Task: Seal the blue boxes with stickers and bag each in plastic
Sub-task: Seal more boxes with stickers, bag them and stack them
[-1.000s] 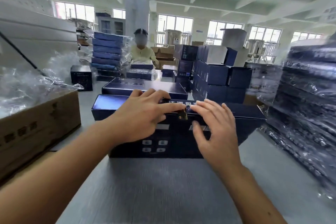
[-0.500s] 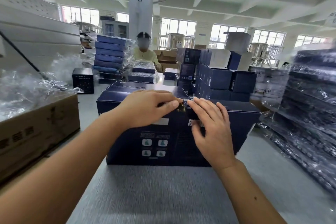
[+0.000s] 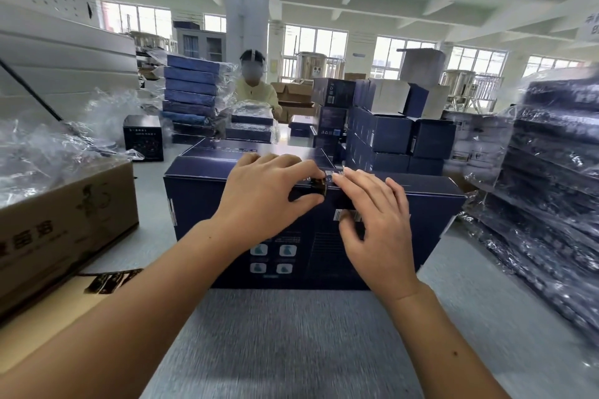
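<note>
Pinching a small gold-and-black sticker (image 3: 319,186) between thumb and forefinger, the left hand (image 3: 269,194) sets it over the top front edge of the blue box (image 3: 207,204). That is where the lid flap meets the front wall, so the sticker can fold over the seam and lock it. The right hand (image 3: 379,223) lies just beside it, fingers straight on the lid edge and thumb against the front face. To my eye it is there to steady the box and hold the flap down.

The box stands on the grey counter (image 3: 291,343), close to the person, with its seam uppermost and within easy reach. What looks like a strip of spare stickers (image 3: 110,280) lies to the left on flat cardboard. Beside it a brown carton (image 3: 64,223) is heaped with clear plastic bags (image 3: 48,155), handy for the bagging, which I judge is not yet begun for this box. On the right rises a stack of bagged boxes (image 3: 551,172). Across the counter another person (image 3: 256,91) works.
</note>
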